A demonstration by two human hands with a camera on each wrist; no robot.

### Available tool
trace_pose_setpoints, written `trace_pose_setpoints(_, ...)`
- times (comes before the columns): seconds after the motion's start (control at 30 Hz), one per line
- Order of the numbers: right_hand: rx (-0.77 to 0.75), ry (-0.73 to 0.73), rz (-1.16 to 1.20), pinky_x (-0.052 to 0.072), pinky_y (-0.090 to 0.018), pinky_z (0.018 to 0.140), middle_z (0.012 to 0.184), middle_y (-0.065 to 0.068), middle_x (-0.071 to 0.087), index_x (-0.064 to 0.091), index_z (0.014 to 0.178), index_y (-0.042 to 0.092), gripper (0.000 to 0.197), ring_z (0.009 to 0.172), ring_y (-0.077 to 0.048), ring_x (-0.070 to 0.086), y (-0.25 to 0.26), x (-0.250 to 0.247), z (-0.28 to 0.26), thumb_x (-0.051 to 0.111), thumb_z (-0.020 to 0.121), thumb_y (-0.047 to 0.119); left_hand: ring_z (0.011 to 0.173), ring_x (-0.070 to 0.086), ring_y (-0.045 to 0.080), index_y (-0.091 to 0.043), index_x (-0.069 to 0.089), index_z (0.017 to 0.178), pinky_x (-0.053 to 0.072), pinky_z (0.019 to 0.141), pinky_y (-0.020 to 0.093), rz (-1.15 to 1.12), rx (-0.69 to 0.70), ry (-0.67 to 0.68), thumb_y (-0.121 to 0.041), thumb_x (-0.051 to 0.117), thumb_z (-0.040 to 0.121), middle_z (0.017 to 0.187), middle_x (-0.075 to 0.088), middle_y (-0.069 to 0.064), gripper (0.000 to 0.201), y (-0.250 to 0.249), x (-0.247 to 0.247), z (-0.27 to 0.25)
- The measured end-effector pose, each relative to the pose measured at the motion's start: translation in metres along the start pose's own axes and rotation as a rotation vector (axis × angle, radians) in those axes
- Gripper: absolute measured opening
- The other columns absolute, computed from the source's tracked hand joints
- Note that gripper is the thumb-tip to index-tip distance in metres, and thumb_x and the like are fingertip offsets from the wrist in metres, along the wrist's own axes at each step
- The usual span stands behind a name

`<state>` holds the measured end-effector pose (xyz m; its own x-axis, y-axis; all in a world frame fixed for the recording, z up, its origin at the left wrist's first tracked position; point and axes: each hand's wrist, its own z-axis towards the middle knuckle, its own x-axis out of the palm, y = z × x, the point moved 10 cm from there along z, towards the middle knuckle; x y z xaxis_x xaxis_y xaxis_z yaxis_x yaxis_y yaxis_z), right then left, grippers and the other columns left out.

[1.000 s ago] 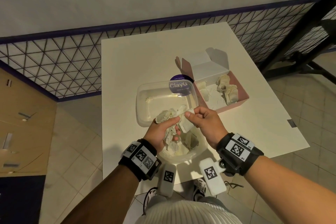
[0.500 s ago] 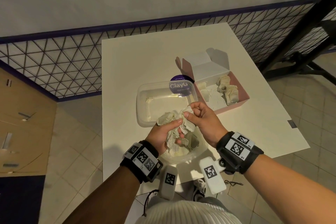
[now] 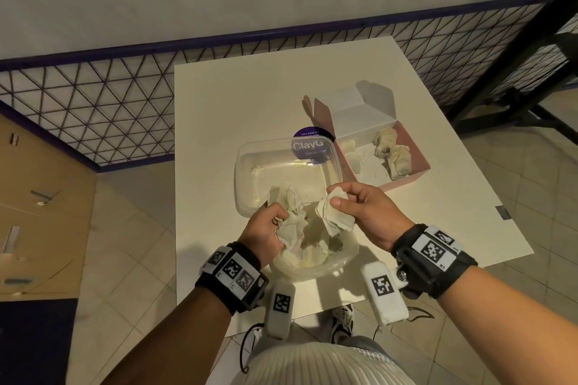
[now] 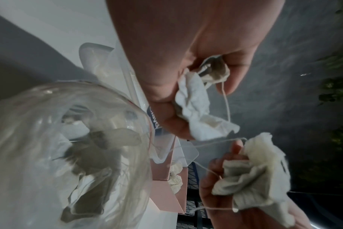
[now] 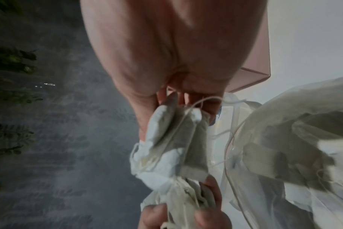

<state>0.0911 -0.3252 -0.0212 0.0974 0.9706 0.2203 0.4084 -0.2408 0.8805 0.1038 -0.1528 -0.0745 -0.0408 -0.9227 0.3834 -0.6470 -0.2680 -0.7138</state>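
Over a round clear bowl (image 3: 339,262) of crumpled tea bags, both hands work on pale, stringed tea bags. My left hand (image 3: 276,220) grips a bunched clump of tea bags (image 3: 289,203) just above the bowl's left rim. My right hand (image 3: 337,201) pinches a separate tea bag (image 3: 333,219) between thumb and fingers, a short gap to the right. In the left wrist view the left hand (image 4: 202,86) grips a tea bag clump (image 4: 194,108), with thin strings running across to the right hand's bags (image 4: 254,170). The right wrist view shows the pinched tea bags (image 5: 176,139) beside the bowl (image 5: 284,139).
A clear rectangular container (image 3: 250,166) stands on the white table (image 3: 219,103) behind the bowl, over a purple round sticker (image 3: 308,147). To its right an open pink box (image 3: 419,172) holds more tea bags. A wire fence (image 3: 93,97) runs behind the table.
The hands have drawn apart: the right hand moved right with a tea bag pulled off the clump, which stays in the left hand.
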Motion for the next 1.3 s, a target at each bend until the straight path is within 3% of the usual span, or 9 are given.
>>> trace_pose_setpoints(0.1,0.047,0.079,-0.016,0.055,-0.021,0.07,0.083,-0.001,0.073,0.063,0.105,0.009,0.026,0.075,-0.01,0.067,-0.009,0.011,-0.003,0.06,0.083,-0.006,0.091,0.064,0.023,0.004,0.06,0.096,0.052,0.084,0.028,-0.002,0.062,-0.035,-0.004,0.056,0.08,0.098,0.064,0.012,0.018,-0.01,0.001,-0.001)
trace_pose_setpoints(0.2,0.101,0.103,-0.06,0.056,-0.023,0.076,0.095,-0.008,0.071,0.061,0.113,0.001,0.032,0.083,-0.014,0.068,-0.023,0.018,-0.003,0.062,0.082,-0.006,0.103,0.063,0.043,0.007,0.052,0.122,0.051,0.091,0.049,-0.062,0.057,0.014,0.005,0.052,0.086,0.11,0.062,0.03,0.036,-0.011,0.013,0.001)
trace_pose_setpoints(0.5,0.185,0.021,-0.129,0.055,-0.031,0.074,0.095,-0.015,0.07,0.067,0.102,-0.002,0.019,0.079,-0.022,0.066,-0.041,0.018,0.006,0.064,0.085,0.004,0.096,0.062,0.034,0.0,0.05,0.125,0.056,0.082,0.04,-0.054,0.177,0.014,0.011,0.045,0.091,0.101,0.063,0.019,0.036,-0.023,0.026,0.004)
trace_pose_setpoints(0.6,0.19,0.033,-0.125,0.054,-0.037,0.079,0.093,-0.014,0.071,0.067,0.101,-0.002,0.018,0.081,-0.024,0.066,-0.042,0.018,0.005,0.064,0.084,0.003,0.107,0.061,0.041,0.0,0.051,0.126,0.051,0.093,0.052,-0.067,0.181,-0.061,0.005,0.051,0.089,0.114,0.062,0.026,0.037,-0.026,0.013,0.004)
trace_pose_setpoints(0.77,0.173,0.082,-0.042,0.056,-0.024,0.068,0.086,-0.005,0.073,0.064,0.108,-0.003,0.023,0.075,-0.013,0.069,-0.042,0.029,0.003,0.061,0.085,-0.001,0.117,0.055,0.048,-0.005,0.053,0.125,0.043,0.098,0.064,-0.152,0.217,-0.138,-0.001,0.054,0.084,0.125,0.055,0.032,0.041,-0.036,0.002,0.007)
trace_pose_setpoints(0.93,0.142,0.039,-0.194,0.054,-0.035,0.079,0.091,-0.01,0.072,0.07,0.095,0.005,0.013,0.08,-0.02,0.067,-0.039,0.03,0.012,0.069,0.082,0.006,0.11,0.059,0.044,-0.001,0.052,0.123,0.045,0.099,0.057,-0.104,0.236,-0.088,-0.002,0.057,0.08,0.112,0.061,0.025,0.043,-0.036,0.018,0.006)
trace_pose_setpoints(1.13,0.165,0.031,-0.347,0.049,-0.024,0.059,0.074,-0.004,0.067,0.068,0.078,0.009,0.009,0.065,-0.016,0.06,-0.033,0.013,0.01,0.064,0.086,0.006,0.087,0.068,0.029,0.007,0.061,0.105,0.056,0.073,0.035,0.016,0.225,-0.101,-0.001,0.053,0.086,0.09,0.069,0.018,0.023,-0.035,0.004,0.003)
trace_pose_setpoints(1.23,0.141,0.068,-0.664,0.046,-0.024,0.053,0.067,-0.007,0.062,0.064,0.082,0.001,0.011,0.058,-0.017,0.055,-0.019,-0.001,0.003,0.064,0.087,0.011,0.081,0.067,0.024,0.003,0.064,0.099,0.054,0.066,0.031,0.211,0.318,-0.196,-0.012,0.055,0.079,0.086,0.069,0.012,0.027,-0.054,-0.023,0.004)
trace_pose_setpoints(1.3,0.104,0.181,-1.001,0.044,-0.022,0.055,0.059,-0.001,0.06,0.062,0.076,0.011,0.013,0.05,-0.013,0.054,-0.014,0.002,-0.003,0.064,0.088,0.016,0.079,0.062,0.024,-0.009,0.063,0.091,0.049,0.066,0.031,0.385,0.333,-0.275,-0.013,0.054,0.079,0.082,0.065,0.006,0.016,-0.064,-0.04,0.009)
